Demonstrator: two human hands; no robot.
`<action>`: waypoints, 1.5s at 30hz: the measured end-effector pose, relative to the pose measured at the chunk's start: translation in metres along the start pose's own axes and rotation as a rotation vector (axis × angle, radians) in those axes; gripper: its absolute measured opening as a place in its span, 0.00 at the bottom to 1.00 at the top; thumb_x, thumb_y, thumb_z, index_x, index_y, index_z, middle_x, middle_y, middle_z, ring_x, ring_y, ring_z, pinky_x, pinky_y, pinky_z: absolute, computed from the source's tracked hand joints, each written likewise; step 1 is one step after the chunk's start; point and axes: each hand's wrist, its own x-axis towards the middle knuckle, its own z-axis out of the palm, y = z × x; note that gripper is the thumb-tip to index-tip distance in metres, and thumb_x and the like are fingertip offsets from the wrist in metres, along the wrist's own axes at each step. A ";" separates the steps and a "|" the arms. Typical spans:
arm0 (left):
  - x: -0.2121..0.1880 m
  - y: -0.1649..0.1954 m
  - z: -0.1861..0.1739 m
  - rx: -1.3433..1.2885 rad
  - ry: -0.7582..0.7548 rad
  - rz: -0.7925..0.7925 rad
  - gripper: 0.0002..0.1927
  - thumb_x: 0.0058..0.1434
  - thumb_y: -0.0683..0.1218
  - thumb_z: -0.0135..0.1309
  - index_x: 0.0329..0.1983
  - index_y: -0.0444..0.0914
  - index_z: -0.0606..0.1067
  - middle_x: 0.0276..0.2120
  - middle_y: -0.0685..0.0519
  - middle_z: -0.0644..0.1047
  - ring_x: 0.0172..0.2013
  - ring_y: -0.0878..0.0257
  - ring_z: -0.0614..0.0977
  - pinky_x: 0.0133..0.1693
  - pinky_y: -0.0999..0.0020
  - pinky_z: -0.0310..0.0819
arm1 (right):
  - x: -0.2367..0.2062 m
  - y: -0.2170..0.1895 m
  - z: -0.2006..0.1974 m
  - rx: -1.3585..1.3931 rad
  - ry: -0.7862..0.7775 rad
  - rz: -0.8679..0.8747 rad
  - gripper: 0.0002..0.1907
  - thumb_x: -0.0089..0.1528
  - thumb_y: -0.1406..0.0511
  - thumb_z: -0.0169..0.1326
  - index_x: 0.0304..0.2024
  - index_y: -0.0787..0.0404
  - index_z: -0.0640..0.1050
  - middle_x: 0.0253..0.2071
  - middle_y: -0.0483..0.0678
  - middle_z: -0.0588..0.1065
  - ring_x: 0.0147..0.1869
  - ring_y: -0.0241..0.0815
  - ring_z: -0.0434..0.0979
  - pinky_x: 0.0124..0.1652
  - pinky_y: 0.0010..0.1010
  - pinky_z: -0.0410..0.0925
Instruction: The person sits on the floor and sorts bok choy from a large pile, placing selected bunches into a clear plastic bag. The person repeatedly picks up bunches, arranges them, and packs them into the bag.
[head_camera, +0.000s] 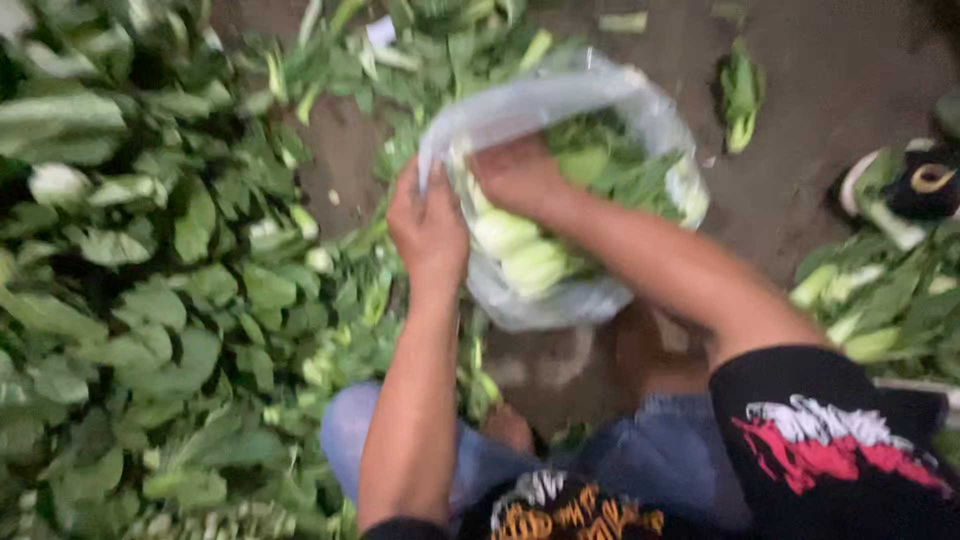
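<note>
clear plastic bag (640, 110) sits on the dirt ground (830, 120), half full of pale-stemmed greens (520, 250). the left hand (428, 225) pinches its rim closed-fingered, while the right hand (520, 178) is inside (grip unclear, blurred); loose greens (150, 300) heaped left.

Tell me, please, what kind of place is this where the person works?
Probably a vegetable market or farm packing spot, on bare ground. Leafy greens lie heaped on the dirt floor, and both hands, left hand and right hand, fill a clear plastic bag with them.
</note>
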 end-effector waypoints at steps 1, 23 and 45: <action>0.000 0.001 0.000 -0.020 -0.002 -0.013 0.15 0.72 0.48 0.52 0.53 0.33 0.78 0.28 0.58 0.75 0.28 0.73 0.70 0.30 0.75 0.64 | 0.000 -0.002 -0.009 -0.070 -0.111 0.011 0.19 0.73 0.60 0.44 0.62 0.62 0.73 0.68 0.64 0.70 0.73 0.64 0.67 0.71 0.62 0.56; -0.111 -0.067 -0.042 -0.533 -0.128 -0.447 0.17 0.68 0.42 0.44 0.58 0.32 0.70 0.48 0.45 0.79 0.45 0.57 0.82 0.47 0.63 0.78 | -0.183 0.166 -0.131 -0.124 0.512 0.584 0.07 0.65 0.69 0.55 0.43 0.67 0.79 0.39 0.63 0.78 0.42 0.67 0.77 0.41 0.55 0.68; 0.076 0.122 0.128 0.585 -0.947 0.892 0.11 0.62 0.52 0.57 0.46 0.49 0.82 0.40 0.46 0.82 0.42 0.44 0.82 0.43 0.49 0.74 | -0.266 -0.155 -0.176 1.280 -0.034 0.409 0.22 0.61 0.72 0.56 0.59 0.61 0.75 0.44 0.48 0.79 0.43 0.36 0.75 0.41 0.30 0.70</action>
